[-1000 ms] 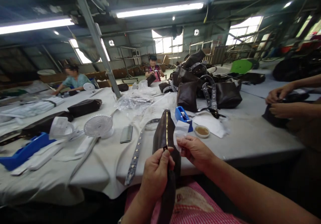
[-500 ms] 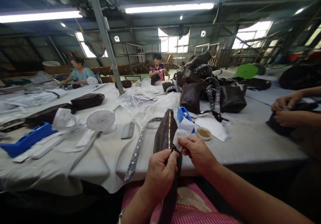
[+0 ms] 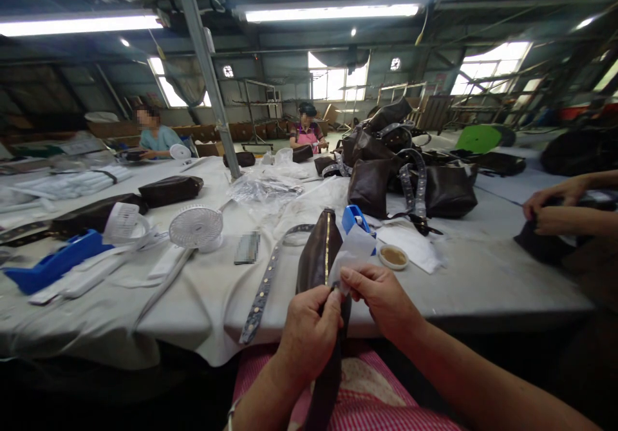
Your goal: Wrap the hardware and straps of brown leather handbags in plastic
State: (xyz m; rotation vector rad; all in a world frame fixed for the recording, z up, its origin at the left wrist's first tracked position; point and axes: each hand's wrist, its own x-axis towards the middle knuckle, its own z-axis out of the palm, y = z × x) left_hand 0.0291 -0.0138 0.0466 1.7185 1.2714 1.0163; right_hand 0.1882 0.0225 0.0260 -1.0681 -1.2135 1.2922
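Observation:
A dark brown leather bag (image 3: 311, 254) with a gold zipper (image 3: 327, 244) lies at the table's front edge, its zipper side up. My left hand (image 3: 313, 321) is closed in a pinch at the near end of the zipper, gripping the bag there. Between the thumb and fingers of my right hand (image 3: 376, 292) is a thin white sheet of paper (image 3: 356, 247), held against the bag's near end beside the left fingertips. From the bag a studded grey strap (image 3: 263, 292) curves out to the left. What lies under my fingertips is hidden.
A blue tape dispenser (image 3: 354, 215) and a small dish of brown stuff (image 3: 393, 257) stand behind my right hand. Brown bags (image 3: 369, 186) are heaped farther back. Fans (image 3: 196, 225) and another blue dispenser (image 3: 58, 260) are left. A co-worker's hands (image 3: 555, 209) work at right.
My right hand has brought the white paper slightly closer to the bag's near end, by my left fingertips. The camera view has shifted a little. The bag stays in place.

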